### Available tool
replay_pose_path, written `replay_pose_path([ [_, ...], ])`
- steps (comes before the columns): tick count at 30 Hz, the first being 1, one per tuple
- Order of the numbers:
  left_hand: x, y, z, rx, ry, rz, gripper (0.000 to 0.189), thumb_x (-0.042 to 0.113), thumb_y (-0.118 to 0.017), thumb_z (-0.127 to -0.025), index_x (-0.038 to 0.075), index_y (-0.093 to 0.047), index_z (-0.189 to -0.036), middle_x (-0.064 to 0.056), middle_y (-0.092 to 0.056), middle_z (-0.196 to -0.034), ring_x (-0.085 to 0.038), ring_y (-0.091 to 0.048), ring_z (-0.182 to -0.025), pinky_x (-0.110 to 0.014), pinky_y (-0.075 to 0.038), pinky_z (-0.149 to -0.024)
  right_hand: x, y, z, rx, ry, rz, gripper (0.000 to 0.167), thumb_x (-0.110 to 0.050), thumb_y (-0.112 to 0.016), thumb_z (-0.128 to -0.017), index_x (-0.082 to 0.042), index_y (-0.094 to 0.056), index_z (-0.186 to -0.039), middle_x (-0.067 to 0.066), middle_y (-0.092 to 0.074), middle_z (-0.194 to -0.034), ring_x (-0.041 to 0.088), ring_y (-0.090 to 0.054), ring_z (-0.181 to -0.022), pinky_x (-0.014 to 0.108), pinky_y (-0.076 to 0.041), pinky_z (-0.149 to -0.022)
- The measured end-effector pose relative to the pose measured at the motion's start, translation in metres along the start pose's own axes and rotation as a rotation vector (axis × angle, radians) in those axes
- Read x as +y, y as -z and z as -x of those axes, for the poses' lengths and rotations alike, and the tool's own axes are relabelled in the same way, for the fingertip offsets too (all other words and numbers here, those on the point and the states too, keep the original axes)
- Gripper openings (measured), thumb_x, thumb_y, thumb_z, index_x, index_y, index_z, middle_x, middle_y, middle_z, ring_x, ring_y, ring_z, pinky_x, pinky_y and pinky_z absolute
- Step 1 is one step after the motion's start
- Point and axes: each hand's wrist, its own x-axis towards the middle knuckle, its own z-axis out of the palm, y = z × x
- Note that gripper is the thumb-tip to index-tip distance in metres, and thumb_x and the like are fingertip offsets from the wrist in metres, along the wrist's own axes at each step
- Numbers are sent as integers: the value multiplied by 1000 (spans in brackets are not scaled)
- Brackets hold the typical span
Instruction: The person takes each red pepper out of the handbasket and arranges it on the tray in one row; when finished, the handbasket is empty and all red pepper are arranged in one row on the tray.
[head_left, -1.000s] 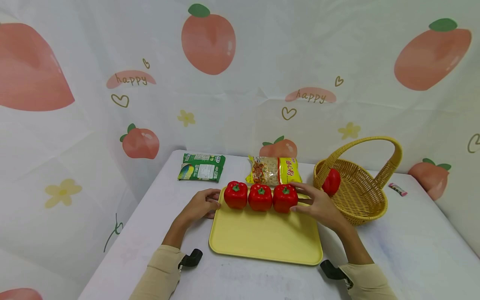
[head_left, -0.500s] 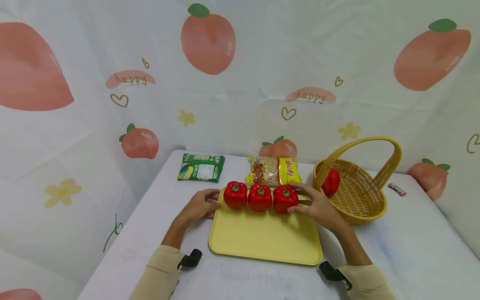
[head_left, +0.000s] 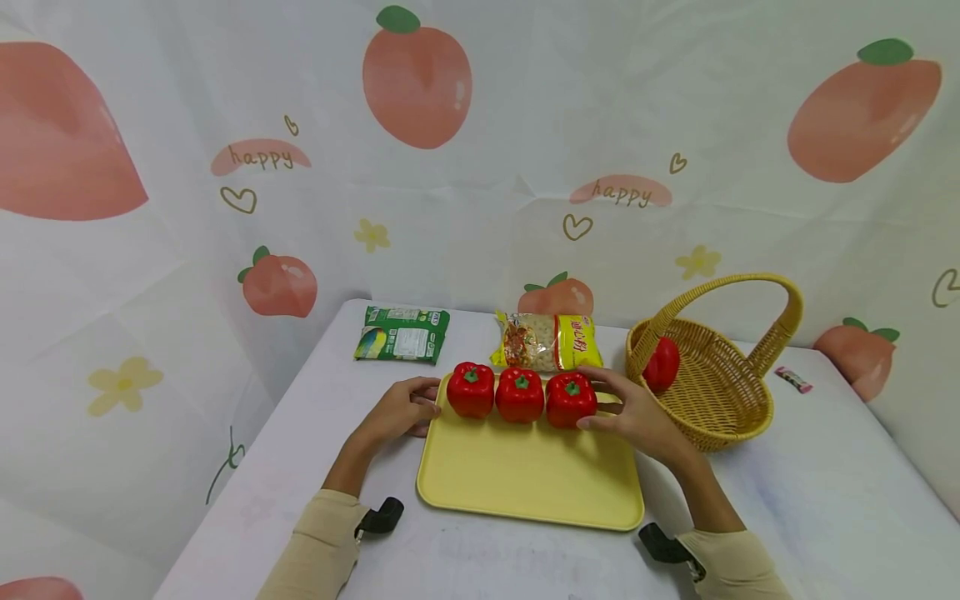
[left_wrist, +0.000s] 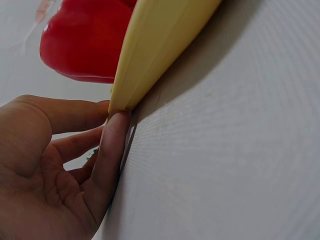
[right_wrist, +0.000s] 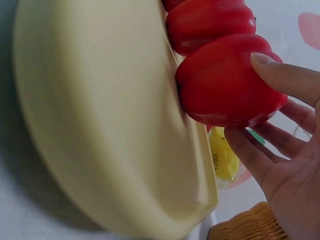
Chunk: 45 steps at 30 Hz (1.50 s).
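So the right hand (head_left: 637,417) has its fingers (right_wrist: 248,152) curved partway round the right pepper (head_left: 568,404), thumb on the near side and the rest on the far side. Pretty light grip from the look of it, and there's a gap between pepper and palm. Left hand (head_left: 396,410) is pinching the rim of the yellow tray (head_left: 528,475) near its far left corner, thumb and finger on either side of the edge.

That right pepper sits upright on the tray, in a row along the far edge with the middle pepper (head_left: 519,398) and left pepper (head_left: 470,392), stems up. Three down, I'd say, with the row looking basically lined up. A fourth pepper (head_left: 662,365) is in the wicker basket (head_left: 712,404) off to the right, so I'd count that one as not done.

Further out on the tabletop (head_left: 487,562): a yellow pack (head_left: 545,343) just behind the tray, a green pack (head_left: 402,337) back left, and a small pink wrapper (head_left: 795,380) right of the basket.
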Motion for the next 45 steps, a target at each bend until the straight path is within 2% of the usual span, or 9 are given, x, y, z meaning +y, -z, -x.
replay_pose_path([
  [6,0,0,-1,-6,-8,1,56,9,-69,-95,5,-57,-150,-12,-65,-128,-21,-68,-103,-34,-66,-76,0,-3,-1,7,3,10,77,-19,-88,-88,-8,-51,-155,21,-53,-153,44,-57,-135,45,-60,-103],
  [12,-1,0,-1,-3,-6,3,56,8,-69,-95,5,-57,-150,-12,-65,-129,-21,-68,-103,-34,-66,-76,-1,-3,0,-7,-5,0,79,-17,-87,-87,-8,-49,-156,24,-52,-153,46,-62,-130,49,-58,-104],
  [25,-1,1,0,-8,-5,6,56,9,-69,-95,5,-57,-150,-12,-65,-132,-21,-68,-104,-33,-66,-77,-2,-2,0,-6,3,6,79,-16,-87,-87,-7,-50,-156,23,-53,-152,46,-61,-130,46,-59,-103],
  [31,-1,0,0,-1,-2,-9,56,9,-69,-95,6,-57,-150,-12,-65,-131,-21,-68,-104,-33,-66,-77,-6,4,2,23,42,62,78,-19,-87,-88,-4,-50,-154,19,-57,-150,44,-56,-136,53,-58,-103],
  [36,0,0,0,-2,-3,-11,55,9,-69,-95,6,-58,-150,-12,-66,-130,-20,-68,-103,-33,-66,-76,-9,15,9,65,82,119,70,-18,-85,-90,-3,-54,-151,21,-61,-147,45,-61,-132,54,-59,-100],
  [38,0,0,0,-4,-3,-10,56,9,-69,-95,6,-57,-150,-12,-66,-131,-20,-68,-103,-33,-66,-76,-12,21,13,93,97,154,67,-16,-85,-90,-4,-56,-149,22,-62,-144,38,-64,-128,50,-61,-98],
  [43,1,0,1,-2,-6,-20,57,11,-70,-95,6,-57,-150,-12,-65,-131,-22,-68,-105,-33,-66,-77,-18,37,25,193,184,284,57,-9,-86,-88,-6,-64,-141,18,-69,-132,4,-66,-115,32,-64,-90],
  [45,1,0,2,4,-7,-31,57,11,-70,-95,7,-58,-150,-12,-65,-131,-22,-68,-105,-33,-66,-77,-21,44,30,240,227,347,53,-6,-87,-86,-6,-67,-136,17,-72,-126,-3,-65,-110,24,-63,-86],
])
